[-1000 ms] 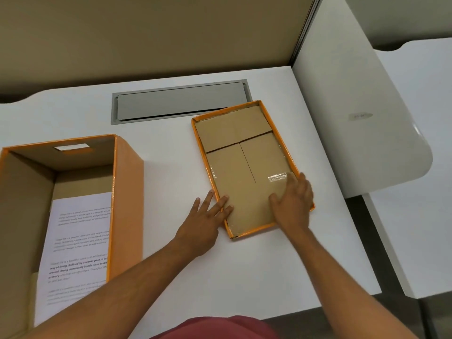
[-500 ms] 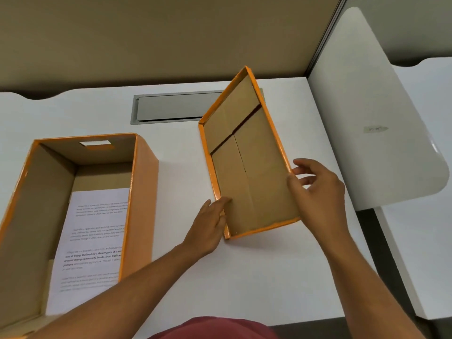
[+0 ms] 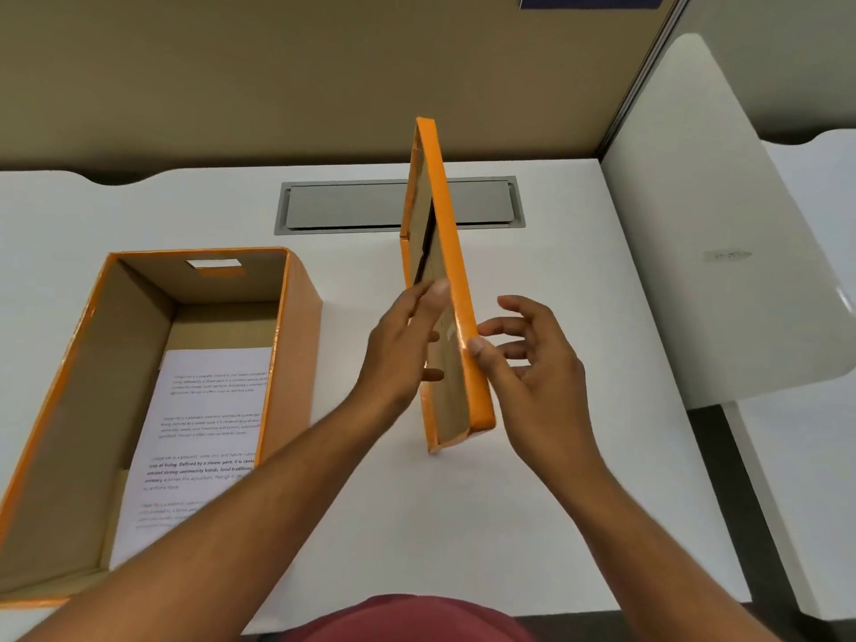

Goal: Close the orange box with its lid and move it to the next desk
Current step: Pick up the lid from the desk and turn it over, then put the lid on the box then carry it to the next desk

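Presently listed: open orange box (image 3: 296, 317) at desk left, printed sheet (image 3: 204, 437) inside; lid (image 3: 451, 289) held on edge mid-desk, steadied by flat left hand (image 3: 403, 349) and loosely pinched by right hand (image 3: 532, 373), so slippage is risked.

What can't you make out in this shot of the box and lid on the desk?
- Lid, head view: held on edge, so its outer face is turned away.
- Right hand: the fingers sit behind the lid, contact unclear.
- Box: near-left corner cut by the frame's left edge; my left forearm covers part.
- Paper inside: print too small to read.
- Blue sign: cut off by the top edge.
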`<move>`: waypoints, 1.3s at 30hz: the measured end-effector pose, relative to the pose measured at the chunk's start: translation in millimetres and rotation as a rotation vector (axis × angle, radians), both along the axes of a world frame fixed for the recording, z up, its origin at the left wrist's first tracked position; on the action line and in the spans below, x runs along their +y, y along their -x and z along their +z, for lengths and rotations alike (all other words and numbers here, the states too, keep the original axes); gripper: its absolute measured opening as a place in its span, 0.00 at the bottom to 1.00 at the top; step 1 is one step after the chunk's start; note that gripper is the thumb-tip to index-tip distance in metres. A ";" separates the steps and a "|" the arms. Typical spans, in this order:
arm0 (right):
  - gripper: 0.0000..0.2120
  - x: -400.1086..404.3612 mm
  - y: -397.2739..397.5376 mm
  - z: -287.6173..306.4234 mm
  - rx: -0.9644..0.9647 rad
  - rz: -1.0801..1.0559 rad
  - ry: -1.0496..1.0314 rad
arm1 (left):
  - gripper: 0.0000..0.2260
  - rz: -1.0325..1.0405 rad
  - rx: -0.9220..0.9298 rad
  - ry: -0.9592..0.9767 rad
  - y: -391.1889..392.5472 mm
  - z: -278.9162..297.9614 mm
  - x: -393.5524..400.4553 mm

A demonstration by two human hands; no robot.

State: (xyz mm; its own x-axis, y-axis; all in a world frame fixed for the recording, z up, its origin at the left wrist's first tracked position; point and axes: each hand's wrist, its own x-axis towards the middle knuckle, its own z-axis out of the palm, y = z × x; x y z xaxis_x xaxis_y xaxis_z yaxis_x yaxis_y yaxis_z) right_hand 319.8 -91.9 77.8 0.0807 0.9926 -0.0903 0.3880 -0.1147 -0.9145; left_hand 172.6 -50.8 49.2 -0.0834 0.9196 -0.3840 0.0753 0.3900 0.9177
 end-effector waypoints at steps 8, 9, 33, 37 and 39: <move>0.12 -1.3 2.9 -36.3 0.321 -0.161 0.195 | 0.14 -0.063 0.277 -0.076 9.7 31.7 3.0; 0.11 -0.7 3.0 -47.6 0.318 -0.173 0.231 | 0.11 -0.035 0.274 -0.088 15.5 33.5 0.1; 0.22 -48.2 131.1 -36.3 0.123 -0.125 0.154 | 0.21 0.247 0.277 -0.162 255.8 33.4 -81.0; 0.20 -67.2 187.4 -29.0 0.066 -0.060 0.116 | 0.24 0.339 0.366 -0.138 313.7 27.0 -108.3; 0.16 -75.8 210.8 -31.1 0.033 -0.047 0.111 | 0.26 0.356 0.406 -0.095 337.9 16.6 -122.1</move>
State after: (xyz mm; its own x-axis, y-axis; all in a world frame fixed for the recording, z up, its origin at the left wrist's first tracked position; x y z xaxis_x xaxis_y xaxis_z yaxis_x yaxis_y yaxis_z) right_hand 109.0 -167.7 46.8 0.1221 0.9716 -0.2027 0.3499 -0.2332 -0.9073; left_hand -165.3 -172.9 65.8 -0.5202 0.8365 -0.1724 0.3089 0.3725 0.8751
